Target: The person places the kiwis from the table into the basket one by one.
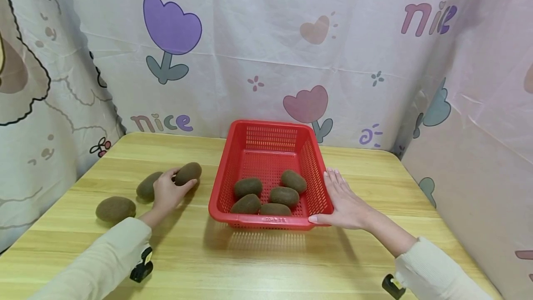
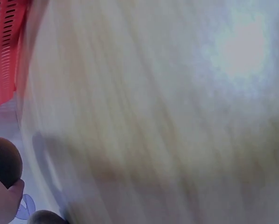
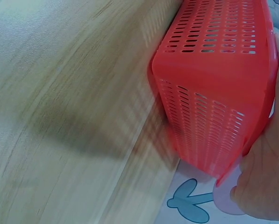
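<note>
My left hand grips a brown kiwi between thumb and fingers, left of the red basket. In the left wrist view the held kiwi shows at the lower left edge. Two more kiwis lie on the table near that hand: one kiwi just behind it, another kiwi farther left. Several kiwis rest inside the basket, toward its near end. My right hand lies with extended fingers against the basket's right rim, its thumb at the near right corner.
The light wooden table carries everything. A patterned curtain hangs behind it and along both sides. Bands with small black devices sit at both wrists, over pale sleeves.
</note>
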A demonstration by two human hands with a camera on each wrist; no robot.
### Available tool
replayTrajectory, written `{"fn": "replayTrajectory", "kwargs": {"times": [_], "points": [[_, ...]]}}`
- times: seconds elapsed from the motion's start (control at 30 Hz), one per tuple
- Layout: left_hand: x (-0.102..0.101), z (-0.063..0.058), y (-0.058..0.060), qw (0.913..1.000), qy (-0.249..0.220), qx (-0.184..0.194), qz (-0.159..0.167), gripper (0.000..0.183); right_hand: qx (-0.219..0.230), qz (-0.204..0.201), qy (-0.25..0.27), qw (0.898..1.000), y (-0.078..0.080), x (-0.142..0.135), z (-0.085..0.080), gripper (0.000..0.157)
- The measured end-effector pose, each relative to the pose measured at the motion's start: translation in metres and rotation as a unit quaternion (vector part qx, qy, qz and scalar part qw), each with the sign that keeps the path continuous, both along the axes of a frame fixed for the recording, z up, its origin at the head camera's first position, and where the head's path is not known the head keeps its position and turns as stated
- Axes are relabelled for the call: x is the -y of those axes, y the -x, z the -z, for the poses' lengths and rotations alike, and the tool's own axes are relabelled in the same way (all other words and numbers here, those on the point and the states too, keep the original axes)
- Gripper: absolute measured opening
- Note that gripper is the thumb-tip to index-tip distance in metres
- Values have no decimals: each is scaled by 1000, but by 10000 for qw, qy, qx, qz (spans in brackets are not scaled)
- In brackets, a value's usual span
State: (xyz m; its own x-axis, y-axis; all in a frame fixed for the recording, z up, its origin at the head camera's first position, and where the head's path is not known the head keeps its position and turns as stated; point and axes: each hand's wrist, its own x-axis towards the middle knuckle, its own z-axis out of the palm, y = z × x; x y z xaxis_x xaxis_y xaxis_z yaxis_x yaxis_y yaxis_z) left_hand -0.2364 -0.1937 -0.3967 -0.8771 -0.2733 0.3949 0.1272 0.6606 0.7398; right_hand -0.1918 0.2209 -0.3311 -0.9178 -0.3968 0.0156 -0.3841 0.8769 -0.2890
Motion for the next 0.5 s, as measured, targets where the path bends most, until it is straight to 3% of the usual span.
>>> {"fn": "replayTrajectory", "kwargs": {"times": [0.23,0.5], "points": [[-2,-11,1,9992,279,-283,81,49,-62,-69,-37,9999,0,1,0,116],[-10,-34,3,9989,-169,-270,342,49,9,-61,-28,10000,0,0,-1,116]]}}
